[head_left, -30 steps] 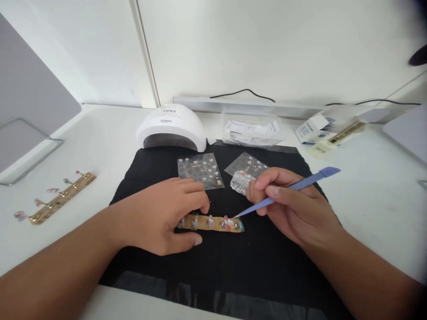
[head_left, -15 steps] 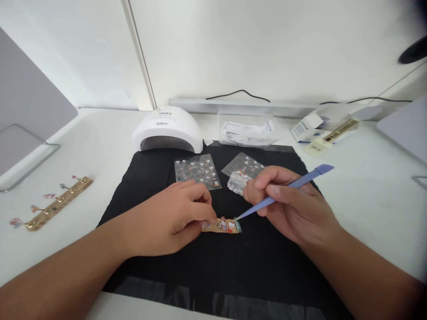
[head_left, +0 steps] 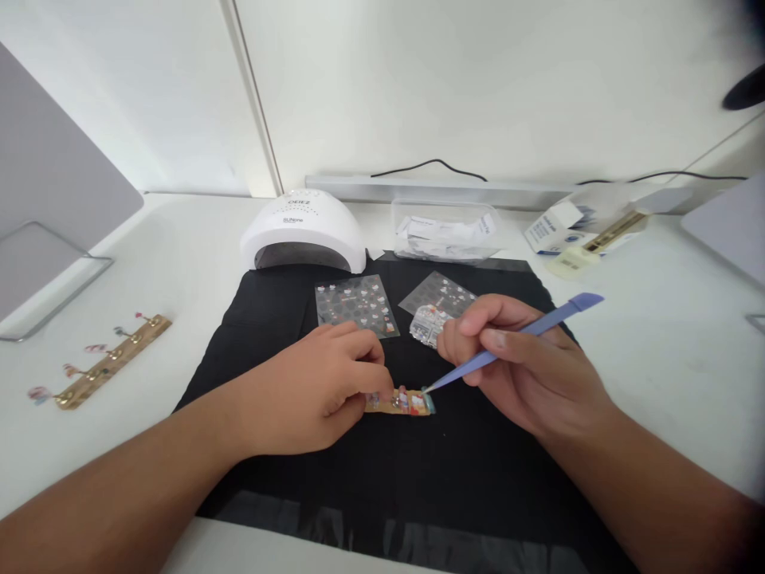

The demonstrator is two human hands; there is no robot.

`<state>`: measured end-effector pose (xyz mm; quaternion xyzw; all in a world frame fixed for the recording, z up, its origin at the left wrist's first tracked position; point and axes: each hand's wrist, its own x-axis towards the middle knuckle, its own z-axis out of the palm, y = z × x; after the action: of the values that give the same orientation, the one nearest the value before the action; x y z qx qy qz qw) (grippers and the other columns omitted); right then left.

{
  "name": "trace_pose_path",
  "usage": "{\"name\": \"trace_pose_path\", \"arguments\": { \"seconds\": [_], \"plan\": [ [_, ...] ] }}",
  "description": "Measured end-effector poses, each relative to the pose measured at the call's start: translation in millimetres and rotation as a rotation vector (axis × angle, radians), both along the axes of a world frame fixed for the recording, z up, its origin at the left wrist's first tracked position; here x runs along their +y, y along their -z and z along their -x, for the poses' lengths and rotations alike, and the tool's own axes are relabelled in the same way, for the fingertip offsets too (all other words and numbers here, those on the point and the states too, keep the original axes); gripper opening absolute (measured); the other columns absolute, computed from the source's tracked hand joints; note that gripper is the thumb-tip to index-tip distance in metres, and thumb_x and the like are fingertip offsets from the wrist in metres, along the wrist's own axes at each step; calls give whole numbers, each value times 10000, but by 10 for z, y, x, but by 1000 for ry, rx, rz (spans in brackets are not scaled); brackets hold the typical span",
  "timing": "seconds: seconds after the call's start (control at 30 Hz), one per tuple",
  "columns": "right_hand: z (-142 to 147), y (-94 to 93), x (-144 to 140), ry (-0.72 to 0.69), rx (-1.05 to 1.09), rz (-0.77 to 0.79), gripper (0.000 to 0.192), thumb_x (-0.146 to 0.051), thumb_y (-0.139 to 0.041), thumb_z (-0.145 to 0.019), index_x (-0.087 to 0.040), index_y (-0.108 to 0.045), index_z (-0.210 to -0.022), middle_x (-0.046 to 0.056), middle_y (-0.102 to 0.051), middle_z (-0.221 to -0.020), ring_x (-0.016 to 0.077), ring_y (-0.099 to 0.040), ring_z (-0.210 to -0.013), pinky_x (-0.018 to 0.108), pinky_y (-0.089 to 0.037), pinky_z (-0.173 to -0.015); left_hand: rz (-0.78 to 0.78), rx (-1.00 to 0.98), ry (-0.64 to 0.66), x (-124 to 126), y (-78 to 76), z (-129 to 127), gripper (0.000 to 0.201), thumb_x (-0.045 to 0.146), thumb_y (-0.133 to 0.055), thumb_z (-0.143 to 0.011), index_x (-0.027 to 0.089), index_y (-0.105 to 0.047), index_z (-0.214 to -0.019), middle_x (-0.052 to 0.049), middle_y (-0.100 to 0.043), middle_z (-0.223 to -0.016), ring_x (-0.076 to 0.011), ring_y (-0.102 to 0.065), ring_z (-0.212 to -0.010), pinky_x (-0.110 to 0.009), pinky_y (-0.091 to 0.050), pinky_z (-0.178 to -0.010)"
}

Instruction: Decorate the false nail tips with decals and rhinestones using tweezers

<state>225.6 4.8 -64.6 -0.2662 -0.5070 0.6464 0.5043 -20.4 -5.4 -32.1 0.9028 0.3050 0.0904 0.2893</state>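
A narrow tan strip (head_left: 386, 404) carrying several small decorated nail tips (head_left: 417, 402) lies on the black mat (head_left: 382, 486). My left hand (head_left: 340, 383) presses on the strip's left part with bent fingers and thumb, covering that end. In my right hand (head_left: 508, 351), held like a pen, is a pair of purple tweezers (head_left: 538, 325). Their fine point touches or hovers just over the strip's right end, beside a teal tip; which, I cannot tell. Beyond my hands lie two clear sticker sheets (head_left: 357, 307) and a silvery crumpled piece (head_left: 426, 325), partly behind my right fingers.
At the back stand a white nail lamp (head_left: 304, 227), a clear tub of white packets (head_left: 445, 231) and an opened small box (head_left: 555, 227) beside a bottle (head_left: 574, 259). On the left, a wooden stand (head_left: 113, 363) bears several nail tips on metal holders.
The view has shifted slightly. My left fingertips sit a little differently on the strip, showing more of its nail tips; the tweezers stay at its right end.
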Motion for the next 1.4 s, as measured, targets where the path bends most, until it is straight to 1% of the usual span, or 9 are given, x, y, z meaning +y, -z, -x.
{"name": "trace_pose_path", "arguments": {
  "seconds": [0.33,0.5,0.6,0.7,0.87,1.0,1.17,1.3,1.4],
  "plan": [
    [11,-11,6,5,-4,-19,54,-268,-706,-859,-233,-746,-864,-27,-618,-549,128,-537,-512,283,-384,-550,-29,4,-16,-3,35,-41,258,34,-491,-837,217,-642,-938,-26,-595,-1030,-198,-547,-960,-382,-408,-886],
    [0,7,16,7,-3,-29,63,-298,-720,-861,-241,-746,-868,-31,-611,-548,126,-527,-506,288,-384,-550,23,-31,-13,6,15,-43,282,25,-480,-836,206,-662,-954,-27,-607,-1018,-188,-554,-962,-366,-421,-903],
    [-20,14,20,-10,8,-28,71,-302,-711,-874,-242,-747,-885,-29,-613,-554,127,-537,-518,288,-391,-555,61,-74,-7,27,-24,3,314,36,-477,-848,205,-652,-1046,-37,-606,-1064,-186,-560,-995,-348,-440,-916],
    [-35,14,22,-23,17,-31,75,-296,-703,-883,-236,-747,-892,-22,-623,-564,126,-545,-528,288,-397,-562,44,-126,-38,54,-53,82,311,53,-453,-872,193,-592,-1113,-50,-600,-1117,-197,-549,-1050,-349,-457,-927],
    [-34,29,22,-20,20,-36,73,-281,-689,-891,-231,-742,-900,-20,-625,-579,120,-543,-533,290,-407,-582,42,-132,-100,95,-61,164,207,115,-432,-930,189,-576,-1057,-46,-594,-1065,-197,-547,-1012,-354,-469,-903],
    [-32,48,24,-25,17,-30,76,-270,-684,-886,-233,-748,-901,-15,-633,-583,134,-541,-536,298,-398,-574,35,-105,-61,114,-64,181,173,89,-458,-889,180,-581,-969,-44,-618,-1021,-188,-564,-940,-328,-468,-836],
    [-30,62,35,-27,31,-40,77,-247,-680,-882,-219,-750,-901,-20,-629,-578,121,-545,-527,290,-397,-577,49,-116,-27,119,-73,206,166,50,-486,-816,168,-574,-892,-44,-616,-1003,-183,-560,-936,-321,-450,-832],
    [-36,68,32,-34,34,-30,87,-238,-665,-895,-218,-748,-914,-19,-634,-592,115,-555,-543,285,-397,-586,78,-74,-7,115,-74,217,237,55,-519,-769,170,-589,-965,-35,-600,-1010,-182,-547,-926,-316,-436,-813],
    [-39,68,25,-35,30,-36,90,-235,-660,-898,-218,-748,-913,-18,-638,-593,115,-556,-547,289,-402,-597,83,-13,-1,112,-68,221,307,100,-590,-746,175,-578,-1043,-20,-578,-1000,-177,-534,-910,-312,-427,-823]
  ]
}}
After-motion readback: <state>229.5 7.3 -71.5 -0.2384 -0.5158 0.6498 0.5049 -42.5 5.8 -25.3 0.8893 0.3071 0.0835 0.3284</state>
